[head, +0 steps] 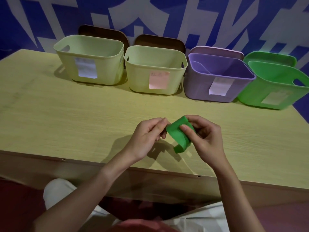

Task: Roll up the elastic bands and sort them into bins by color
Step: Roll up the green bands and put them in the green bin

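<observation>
Standing in a row along the far side of the table [66, 114] are four bins. The far-left pale yellow-green bin [88, 59] carries a white label [86, 67], and what shows of its inside holds nothing. Just right of it, a second pale yellow-green bin [155, 69] bears a pink label [158, 80]; its visible interior is likewise bare. Next comes the purple bin [217, 77] with a white label, its visible inside showing nothing, and at the far right the green bin [274, 86], whose floor cannot be seen. Lids lean behind the bins.

Near the table's front edge, both hands hold a green elastic band [179, 136] above the surface. The left hand [147, 138] pinches its left end between fingertips, while the right hand [204, 136] grips the partly rolled part, thumb pressed on top. A loose tail curls down toward the table.
</observation>
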